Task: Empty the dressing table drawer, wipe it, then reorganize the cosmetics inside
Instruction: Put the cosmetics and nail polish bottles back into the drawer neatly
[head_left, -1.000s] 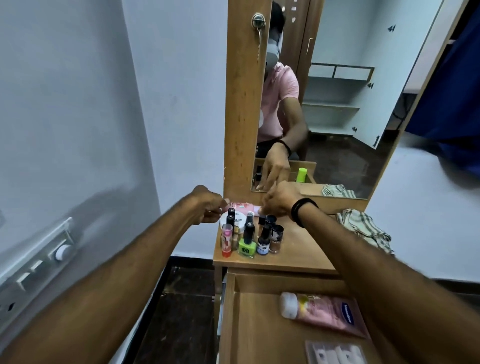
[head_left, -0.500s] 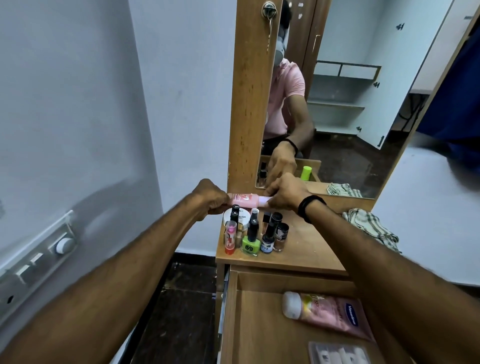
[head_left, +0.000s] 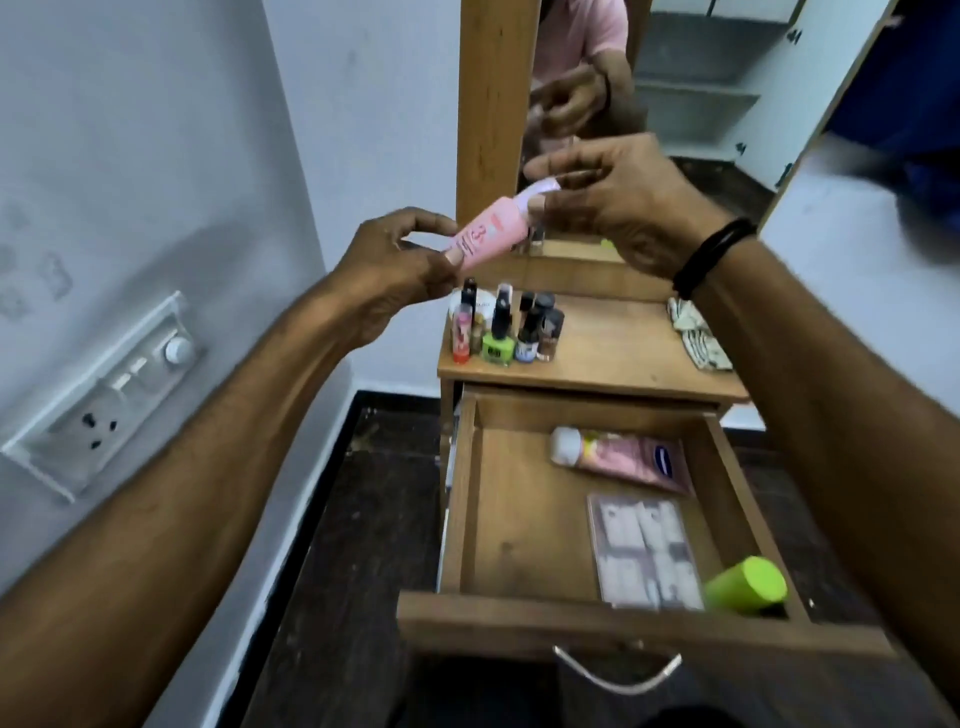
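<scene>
We hold a pink tube (head_left: 488, 234) up in the air, over the little bottles (head_left: 498, 332) on the table. Our left hand (head_left: 395, 260) pinches its low end, and our right hand (head_left: 623, 202) pinches its top.

Bottles (head_left: 506, 332) on tabletop (head_left: 613, 364) L, cloth (head_left: 698, 335) R; drawer (head_left: 462, 499) below: tube (head_left: 623, 460) behind sheet (head_left: 644, 551).

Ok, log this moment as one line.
left hand: pinches pink tube at lower end | right hand: pinches upper end | drawer: open, partly filled
</scene>
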